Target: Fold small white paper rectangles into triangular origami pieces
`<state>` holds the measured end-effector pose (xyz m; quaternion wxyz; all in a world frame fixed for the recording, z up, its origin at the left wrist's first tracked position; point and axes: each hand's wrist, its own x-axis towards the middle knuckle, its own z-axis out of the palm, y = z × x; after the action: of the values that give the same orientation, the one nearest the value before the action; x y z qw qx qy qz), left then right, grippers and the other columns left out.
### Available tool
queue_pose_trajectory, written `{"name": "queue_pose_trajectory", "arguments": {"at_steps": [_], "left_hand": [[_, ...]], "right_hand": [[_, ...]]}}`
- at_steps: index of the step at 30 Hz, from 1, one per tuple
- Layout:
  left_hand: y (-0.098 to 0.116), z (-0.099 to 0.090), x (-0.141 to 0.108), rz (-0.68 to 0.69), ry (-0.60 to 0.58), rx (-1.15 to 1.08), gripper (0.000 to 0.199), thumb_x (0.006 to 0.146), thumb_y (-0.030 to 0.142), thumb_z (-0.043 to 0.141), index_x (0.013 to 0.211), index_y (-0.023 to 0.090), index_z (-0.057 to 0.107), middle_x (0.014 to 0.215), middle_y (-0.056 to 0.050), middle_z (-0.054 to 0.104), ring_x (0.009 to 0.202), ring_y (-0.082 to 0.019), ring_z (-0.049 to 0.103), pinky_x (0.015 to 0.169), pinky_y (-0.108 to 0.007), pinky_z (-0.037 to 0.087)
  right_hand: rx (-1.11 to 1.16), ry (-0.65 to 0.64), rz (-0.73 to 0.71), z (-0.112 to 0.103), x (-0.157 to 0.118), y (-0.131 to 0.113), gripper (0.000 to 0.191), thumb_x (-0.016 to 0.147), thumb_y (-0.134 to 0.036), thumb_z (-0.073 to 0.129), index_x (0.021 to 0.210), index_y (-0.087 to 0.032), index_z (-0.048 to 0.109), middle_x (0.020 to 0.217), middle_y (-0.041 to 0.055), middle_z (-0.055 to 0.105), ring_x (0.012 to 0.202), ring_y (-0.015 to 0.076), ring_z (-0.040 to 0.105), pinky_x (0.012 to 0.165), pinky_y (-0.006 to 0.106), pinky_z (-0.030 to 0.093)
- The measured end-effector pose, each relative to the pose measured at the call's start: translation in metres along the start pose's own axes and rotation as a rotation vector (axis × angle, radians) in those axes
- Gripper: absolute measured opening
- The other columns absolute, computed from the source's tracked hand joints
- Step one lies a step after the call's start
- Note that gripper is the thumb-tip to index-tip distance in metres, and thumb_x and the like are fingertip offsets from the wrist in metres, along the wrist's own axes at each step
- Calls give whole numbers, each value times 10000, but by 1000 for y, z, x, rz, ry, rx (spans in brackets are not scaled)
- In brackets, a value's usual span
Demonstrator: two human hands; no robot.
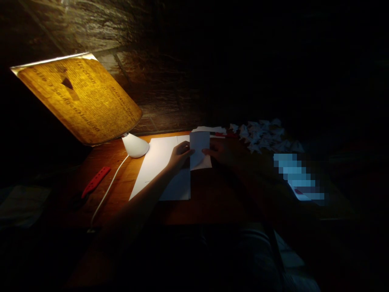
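A small white sheet of paper (199, 142) is held up between my two hands above the table. My left hand (181, 154) grips its left edge, thumb on the near face. On the opposite edge, my right hand (215, 150) pinches the sheet; it lies in shadow and its other fingers are hard to make out. Below and to the left, larger white sheets (158, 162) lie flat on the wooden table, partly covered by my left forearm. Whether the held sheet has a fold cannot be told.
A lit lamp with a printed shade (82, 97) and white base (135, 146) stands at left, its cord (109, 192) trailing forward. Nearby lies a red strip-shaped object (96, 181). Several folded white paper pieces (258, 134) are heaped back right, beyond a glowing, blurred-out device (299, 178).
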<state>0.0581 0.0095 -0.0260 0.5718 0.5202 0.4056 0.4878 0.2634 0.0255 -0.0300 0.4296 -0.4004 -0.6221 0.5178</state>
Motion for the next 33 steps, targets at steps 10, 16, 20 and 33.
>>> {"name": "queue_pose_trajectory", "arguments": {"at_steps": [10, 16, 20, 33], "left_hand": [[-8, -1, 3, 24, 47, -10, 318, 710, 370, 853, 870, 182, 652, 810, -6, 696, 698, -134, 638, 596, -216, 491], [-5, 2, 1, 63, 130, -21, 478, 694, 370, 891, 1013, 239, 560, 790, 36, 687, 652, -130, 641, 587, -221, 506], [-1, 5, 0, 177, 124, 35, 417, 721, 360, 871, 925, 236, 529, 663, 70, 607, 589, -105, 565, 584, -205, 455], [-14, -4, 7, 248, 131, 141, 501, 615, 420, 950, 965, 174, 689, 877, -37, 710, 811, -175, 659, 746, -273, 504]], "right_hand": [[93, 55, 9, -1, 6, 10, 295, 748, -403, 819, 954, -223, 707, 1003, 81, 788, 1000, 280, 719, 966, 486, 559], [4, 265, -124, 2, 6, 18, 375, 731, -421, 782, 911, -264, 493, 816, -18, 579, 793, 196, 600, 740, 348, 514], [-65, 289, -261, 6, 2, 14, 302, 821, -408, 690, 857, -271, 423, 785, -39, 478, 715, 163, 525, 686, 313, 463], [-192, 116, -170, 6, -17, -12, 366, 755, -350, 769, 1088, -229, 678, 848, 8, 671, 719, 177, 589, 660, 299, 487]]}}
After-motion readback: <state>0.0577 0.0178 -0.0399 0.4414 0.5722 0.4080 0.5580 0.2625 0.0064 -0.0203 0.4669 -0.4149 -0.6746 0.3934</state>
